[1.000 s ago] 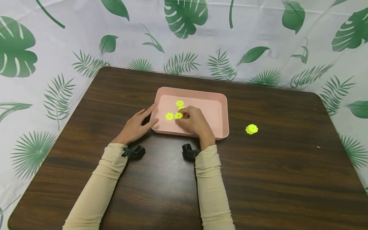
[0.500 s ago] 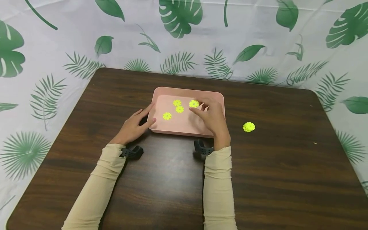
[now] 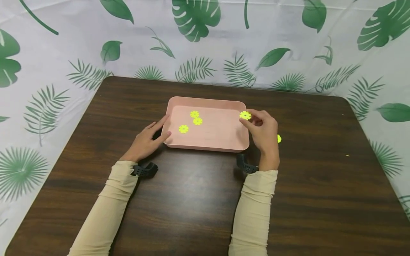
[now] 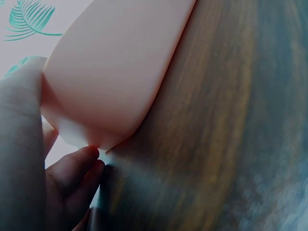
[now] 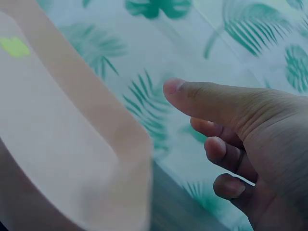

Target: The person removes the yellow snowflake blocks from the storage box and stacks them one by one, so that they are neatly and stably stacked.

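A pink rectangular tray point(image 3: 221, 133) sits on the table. My left hand point(image 3: 145, 142) holds its left end, the thumb at the rim and the other fingers along the outer wall, as the left wrist view shows too. Between right thumb and fingertips, my right hand point(image 3: 264, 133) pinches a yellow notched interlocking disc point(image 3: 245, 115) over the tray's right rim. That disc does not show in the right wrist view. Three similar discs lie in the tray: an upper one point(image 3: 194, 114), one just below it point(image 3: 197, 121), and one nearer the front left point(image 3: 183, 129).
More yellow discs point(image 3: 279, 138) lie on the table right of the tray, mostly hidden behind my right hand. The dark wood table point(image 3: 320, 185) reaches back to a white leaf-print cloth point(image 3: 250, 42). A tiny pale scrap point(image 3: 347, 155) lies far right.
My right hand has picked a disc from the group in the tray and carried it right to the tray's right rim. The left hand stays at the left end.
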Available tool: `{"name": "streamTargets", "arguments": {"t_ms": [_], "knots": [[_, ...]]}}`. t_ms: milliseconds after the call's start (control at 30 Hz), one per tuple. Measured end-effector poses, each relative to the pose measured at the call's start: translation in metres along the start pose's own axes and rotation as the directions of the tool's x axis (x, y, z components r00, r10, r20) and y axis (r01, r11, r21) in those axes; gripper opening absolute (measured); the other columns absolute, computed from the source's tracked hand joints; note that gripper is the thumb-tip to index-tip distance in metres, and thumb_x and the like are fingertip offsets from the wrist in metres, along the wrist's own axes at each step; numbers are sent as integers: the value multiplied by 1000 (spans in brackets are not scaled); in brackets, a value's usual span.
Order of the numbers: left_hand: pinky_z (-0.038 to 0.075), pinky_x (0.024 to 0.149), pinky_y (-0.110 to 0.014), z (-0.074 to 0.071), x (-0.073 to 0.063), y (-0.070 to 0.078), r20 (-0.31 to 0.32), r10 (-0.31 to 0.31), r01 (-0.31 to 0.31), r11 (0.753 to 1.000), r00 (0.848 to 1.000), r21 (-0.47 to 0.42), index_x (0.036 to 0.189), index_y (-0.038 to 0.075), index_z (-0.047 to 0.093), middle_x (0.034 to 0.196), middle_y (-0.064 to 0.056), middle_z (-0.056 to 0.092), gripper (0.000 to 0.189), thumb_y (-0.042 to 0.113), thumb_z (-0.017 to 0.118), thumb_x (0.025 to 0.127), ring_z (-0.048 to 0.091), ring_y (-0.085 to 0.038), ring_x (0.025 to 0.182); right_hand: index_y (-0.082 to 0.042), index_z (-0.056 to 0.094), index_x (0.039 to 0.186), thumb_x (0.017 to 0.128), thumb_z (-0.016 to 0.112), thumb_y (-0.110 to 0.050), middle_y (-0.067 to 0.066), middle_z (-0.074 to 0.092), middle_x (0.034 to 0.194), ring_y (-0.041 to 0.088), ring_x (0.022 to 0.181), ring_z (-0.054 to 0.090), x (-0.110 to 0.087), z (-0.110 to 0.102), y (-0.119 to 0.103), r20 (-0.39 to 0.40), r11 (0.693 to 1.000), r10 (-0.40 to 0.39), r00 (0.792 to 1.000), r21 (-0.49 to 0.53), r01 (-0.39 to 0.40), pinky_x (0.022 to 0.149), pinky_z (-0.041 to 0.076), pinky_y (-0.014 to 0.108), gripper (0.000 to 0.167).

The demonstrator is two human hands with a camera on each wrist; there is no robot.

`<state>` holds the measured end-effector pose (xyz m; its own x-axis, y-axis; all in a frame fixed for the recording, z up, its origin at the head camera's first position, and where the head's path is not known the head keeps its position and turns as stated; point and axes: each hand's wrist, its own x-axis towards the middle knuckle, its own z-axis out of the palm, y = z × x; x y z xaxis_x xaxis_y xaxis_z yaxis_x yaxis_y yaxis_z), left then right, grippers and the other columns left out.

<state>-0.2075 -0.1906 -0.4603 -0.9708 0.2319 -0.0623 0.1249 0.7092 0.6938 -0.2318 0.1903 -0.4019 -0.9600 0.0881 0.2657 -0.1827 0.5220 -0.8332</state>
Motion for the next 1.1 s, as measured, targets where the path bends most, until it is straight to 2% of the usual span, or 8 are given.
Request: {"name": "streamTargets", "arguments": {"t_ms": [200, 333, 467, 667, 900, 1100], "knots": [[21, 114, -76, 0, 0, 1, 3, 0, 0, 1000, 1000, -9, 165, 44, 17, 168, -7, 30, 72, 60, 50, 103, 19, -41, 156, 1, 76, 121, 90, 84, -18, 7, 57, 89, 13, 78, 49, -9, -29, 24, -114, 995, 94, 989, -22, -97, 69, 41, 22, 37], [21, 114, -76, 0, 0, 0, 2, -2, 2, 1000, 1000, -25, 164, 47, 18, 168, -5, 31, 71, 61, 51, 102, 19, -40, 156, -2, 75, 124, 90, 84, -25, 0, 57, 92, 10, 79, 50, -18, -48, 36, -170, 978, 208, 963, 3, -211, 70, 42, 22, 42], [22, 115, -75, 0, -1, 0, -3, 1, -1, 1000, 1000, -23, 163, 49, 18, 168, -5, 31, 71, 62, 51, 102, 19, -39, 156, -3, 75, 125, 89, 84, -28, -4, 57, 91, 9, 80, 51, -23, -62, 44, -206, 959, 277, 938, 1, -283, 70, 43, 21, 44], [21, 114, -76, -1, -1, 0, 2, -3, 3, 1000, 1000, -19, 163, 49, 17, 168, -5, 30, 71, 61, 51, 102, 18, -40, 156, -3, 74, 127, 91, 83, -30, -2, 56, 91, 9, 81, 49, -28, -73, 54, -187, 930, 348, 919, -52, -363, 69, 42, 20, 46], [21, 115, -75, -2, -2, 2, 1, -16, 16, 1000, 1000, -25, 164, 48, 17, 168, -5, 30, 71, 61, 51, 102, 19, -39, 156, -6, 73, 130, 92, 80, -37, 0, 55, 95, 12, 83, 46, -32, -78, 62, -117, 886, 435, 893, -124, -447, 67, 38, 26, 50], [21, 116, -74, -3, -2, 5, 8, -24, 25, 1000, 1000, -17, 165, 45, 17, 168, -5, 30, 71, 58, 51, 103, 18, -39, 156, -6, 72, 131, 93, 78, -40, 5, 52, 97, 16, 84, 45, -32, -78, 66, -79, 870, 463, 883, -149, -469, 67, 36, 31, 51]]}}
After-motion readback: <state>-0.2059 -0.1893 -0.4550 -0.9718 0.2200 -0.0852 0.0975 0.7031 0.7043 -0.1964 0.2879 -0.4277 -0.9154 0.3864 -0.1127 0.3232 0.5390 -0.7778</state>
